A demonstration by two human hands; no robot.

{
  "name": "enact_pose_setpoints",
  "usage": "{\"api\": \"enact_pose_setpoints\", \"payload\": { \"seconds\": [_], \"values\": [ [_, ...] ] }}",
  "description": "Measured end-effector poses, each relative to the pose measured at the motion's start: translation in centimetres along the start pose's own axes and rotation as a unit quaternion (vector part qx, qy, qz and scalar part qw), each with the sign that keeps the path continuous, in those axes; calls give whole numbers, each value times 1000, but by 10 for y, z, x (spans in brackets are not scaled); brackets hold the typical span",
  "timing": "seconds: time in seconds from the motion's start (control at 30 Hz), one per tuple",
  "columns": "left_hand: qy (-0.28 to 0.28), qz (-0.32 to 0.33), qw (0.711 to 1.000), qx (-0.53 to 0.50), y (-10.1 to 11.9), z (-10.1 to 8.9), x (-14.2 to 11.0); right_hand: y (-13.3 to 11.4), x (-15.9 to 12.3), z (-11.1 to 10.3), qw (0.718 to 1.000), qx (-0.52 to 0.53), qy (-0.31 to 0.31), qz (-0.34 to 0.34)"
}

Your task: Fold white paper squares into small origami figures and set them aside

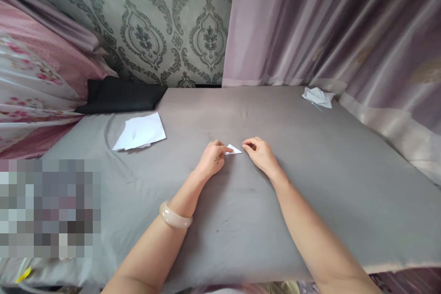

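A small white piece of folded paper (234,150), triangular in outline, lies on the grey cloth. My left hand (212,158) is on its left end, fingers curled, with a fingertip pressing it down and covering part of it. Just right of the paper's pointed tip is my right hand (261,154). Its thumb and fingers are drawn together, and nothing shows between them; it looks slightly apart from the paper. A pale bangle (175,216) circles my left forearm.
Loose white sheets (141,131) lie at the left, before a folded black cloth (122,95). Crumpled white paper (319,97) rests at the far right by the purple curtain (285,23). The grey cloth (344,183) covers the table. The lower left is pixelated.
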State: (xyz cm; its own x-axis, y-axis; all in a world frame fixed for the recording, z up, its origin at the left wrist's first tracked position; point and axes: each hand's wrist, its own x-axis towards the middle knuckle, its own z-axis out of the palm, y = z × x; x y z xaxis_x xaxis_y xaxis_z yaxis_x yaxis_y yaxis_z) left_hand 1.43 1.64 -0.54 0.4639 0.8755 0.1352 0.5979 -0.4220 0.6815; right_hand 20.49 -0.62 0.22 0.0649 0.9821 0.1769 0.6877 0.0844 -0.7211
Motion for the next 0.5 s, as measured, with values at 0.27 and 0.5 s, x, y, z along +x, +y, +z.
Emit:
{"api": "enact_pose_setpoints", "payload": {
  "seconds": [0.27, 0.5],
  "values": [
    [17, -107, 990, 88, 7, -2, -4, -35, -27, 14, 986, -97, -53, -126],
    [34, -197, 978, 54, 10, -7, -1, -48, -37, 11, 951, -259, -98, -135]
  ]
}}
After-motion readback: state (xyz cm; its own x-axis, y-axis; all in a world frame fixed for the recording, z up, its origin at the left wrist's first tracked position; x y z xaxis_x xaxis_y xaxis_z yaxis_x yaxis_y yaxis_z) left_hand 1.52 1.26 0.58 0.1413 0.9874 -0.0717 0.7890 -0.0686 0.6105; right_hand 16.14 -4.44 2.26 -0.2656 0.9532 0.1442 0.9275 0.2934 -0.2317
